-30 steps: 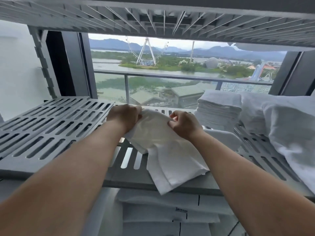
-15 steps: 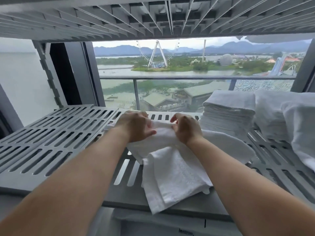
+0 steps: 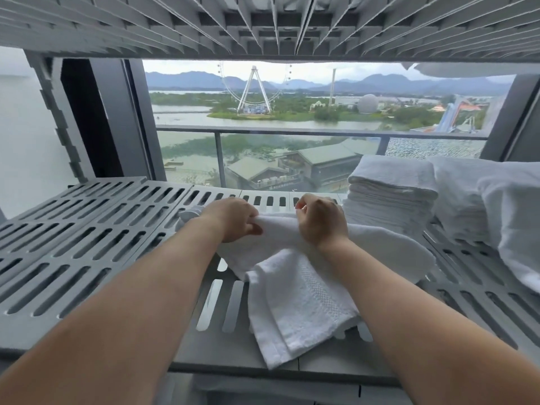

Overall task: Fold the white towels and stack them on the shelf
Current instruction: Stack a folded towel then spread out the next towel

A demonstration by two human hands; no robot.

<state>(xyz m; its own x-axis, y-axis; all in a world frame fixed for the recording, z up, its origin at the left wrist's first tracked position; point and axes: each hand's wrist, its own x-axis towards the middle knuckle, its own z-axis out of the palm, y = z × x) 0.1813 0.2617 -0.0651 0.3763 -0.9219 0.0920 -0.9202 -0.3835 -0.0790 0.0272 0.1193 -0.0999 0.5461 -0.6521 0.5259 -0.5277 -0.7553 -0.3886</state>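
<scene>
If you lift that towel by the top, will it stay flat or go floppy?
Probably floppy: the towel bunches between the left hand and right hand and lies limp across the shelf. Likely light, since a pinch from each hand holds its fold up. Its nubbly weave suggests it won't slip easily.

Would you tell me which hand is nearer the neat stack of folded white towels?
Right. The right hand, gripping a loose white towel, sits just left of the neat stack of folded white towels; the left hand grips it farther left.
</scene>
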